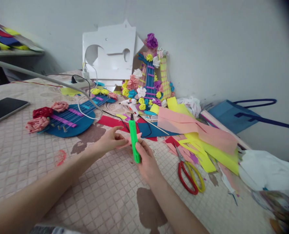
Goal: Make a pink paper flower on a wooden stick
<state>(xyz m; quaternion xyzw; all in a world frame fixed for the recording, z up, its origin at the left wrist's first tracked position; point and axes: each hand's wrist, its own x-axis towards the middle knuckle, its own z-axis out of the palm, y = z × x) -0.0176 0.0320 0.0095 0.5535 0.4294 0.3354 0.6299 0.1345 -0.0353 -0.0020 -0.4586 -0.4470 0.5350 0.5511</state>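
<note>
My right hand [146, 161] is closed around a bright green pen-shaped tool [134, 138] with a black tip, held upright with a black cord running from its top. My left hand [111, 139] pinches a small pink piece of paper [131, 140] right beside the tool, the fingers pressed together on it. Both hands hover over the tiled tablecloth near the table's middle.
Red and yellow scissors [189, 174] lie to the right. Pink and yellow paper sheets [203, 133], a white glue gun [132, 104], a blue paper guitar [71, 118] with paper roses, upright flower-covered guitars [150, 79], a phone [3, 109] and a blue bag [234, 115] surround them.
</note>
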